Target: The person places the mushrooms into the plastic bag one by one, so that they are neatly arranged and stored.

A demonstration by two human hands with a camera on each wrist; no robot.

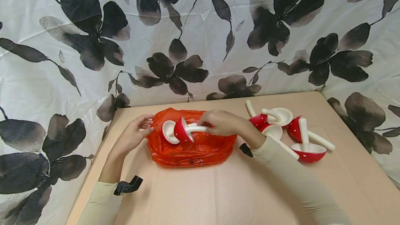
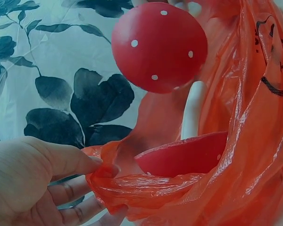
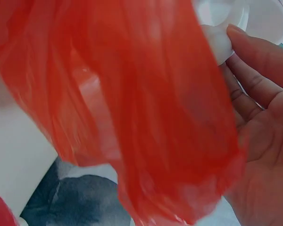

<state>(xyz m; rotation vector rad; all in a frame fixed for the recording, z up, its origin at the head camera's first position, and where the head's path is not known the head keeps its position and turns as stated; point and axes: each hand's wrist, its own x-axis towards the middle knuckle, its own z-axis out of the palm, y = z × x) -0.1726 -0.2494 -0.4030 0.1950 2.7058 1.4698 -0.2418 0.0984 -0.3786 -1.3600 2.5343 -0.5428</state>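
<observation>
Pale sleeves (image 1: 300,180) nearest. My left hand (image 1: 135,134) pinches the edge of an orange-red bag (image 1: 193,159); my right hand (image 1: 222,122) grips a red-capped mushroom (image 1: 181,131) by its stem (image 1: 198,128) over it. Beige tabletop (image 1: 247,193) beneath, faint seam (image 1: 215,190); other mushrooms (image 1: 312,155) at right. Floral cloth (image 1: 200,30) hangs behind and alongside.

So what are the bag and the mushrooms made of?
Bag: thin plastic, probably, with a glossy finish; it crinkles, catches highlights and lets light through. Mushrooms: painted wood or hard plastic, perhaps; smooth, satin-looking, with even curves and soft highlights. I can't tell which.
</observation>
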